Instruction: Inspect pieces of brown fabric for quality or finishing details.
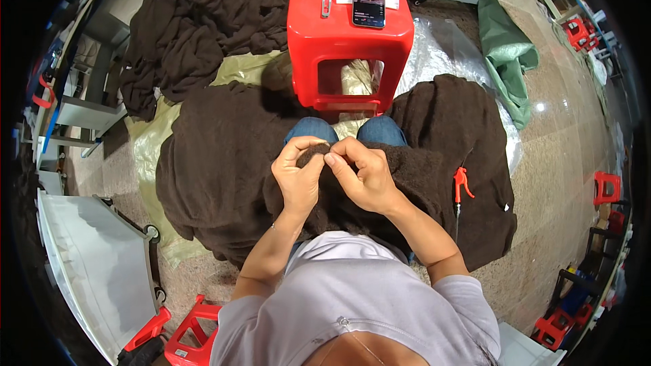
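Observation:
Dark brown fleecy fabric (pixel 217 156) is heaped over my lap and spreads out to both sides. My left hand (pixel 298 175) pinches an edge of it between thumb and fingers, just in front of my knees. Right beside it, my right hand (pixel 363 171) grips the same edge, thumb against the fingertips, the two hands nearly touching. Whether anything small sits between the fingertips is too fine to make out. A red air blow gun (pixel 462 184) rests on the fabric to the right of my right forearm, its thin hose running down from it.
Ahead stands a red plastic stool (pixel 349 44) bearing a phone (pixel 368 1) and small thread snips (pixel 326 5). More brown fabric (pixel 203 13) is piled at far left on yellowish plastic sheeting (pixel 152 163). A white wheeled cart (pixel 102 271) is at left, a green sheet (pixel 505 54) at far right.

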Demonstrator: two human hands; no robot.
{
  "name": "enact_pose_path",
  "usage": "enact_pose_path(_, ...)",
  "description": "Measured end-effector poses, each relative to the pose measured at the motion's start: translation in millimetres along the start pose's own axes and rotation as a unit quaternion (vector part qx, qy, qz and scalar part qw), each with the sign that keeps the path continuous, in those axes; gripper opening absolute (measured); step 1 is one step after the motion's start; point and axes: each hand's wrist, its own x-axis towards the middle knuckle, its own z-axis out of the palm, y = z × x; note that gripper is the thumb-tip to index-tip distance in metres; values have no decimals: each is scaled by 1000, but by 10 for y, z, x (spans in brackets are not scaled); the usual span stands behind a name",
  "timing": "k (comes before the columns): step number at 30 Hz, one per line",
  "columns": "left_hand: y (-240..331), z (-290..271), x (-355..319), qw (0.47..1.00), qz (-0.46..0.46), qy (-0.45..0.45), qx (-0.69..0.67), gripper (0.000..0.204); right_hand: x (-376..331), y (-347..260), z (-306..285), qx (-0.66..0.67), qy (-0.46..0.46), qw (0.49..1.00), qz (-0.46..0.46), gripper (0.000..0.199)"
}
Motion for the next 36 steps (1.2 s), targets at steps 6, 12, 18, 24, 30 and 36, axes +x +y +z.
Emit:
enact_pose_path(6, 232, -218, 353, 994, -66, 83, 3, 19, -61, -74, -389, -96, 12, 995, -30, 22)
enact_pose_path(12, 380, -533, 382, 966, -198, -44, -161, 18, -276, 383, -918, -171, 120, 976, 54, 13)
enact_pose_path(18, 394, -296, 268, 932, -241, -92, -254, 16, -424, 278, -1025, -161, 75, 975, 135, 17)
enact_pose_path(24, 452, -204, 207, 942, -226, -97, -227, 16, -446, 133, -1046, -175, 168, 966, 86, 21)
enact_pose_path(30, 307, 143, 77, 964, -193, -133, -126, 14, -303, -150, -573, -163, 163, 948, -219, 31)
enact_pose_path(36, 290, 131, -24, 954, -201, -168, -144, 15, -158, -32, -274, -214, 158, 901, -342, 20)
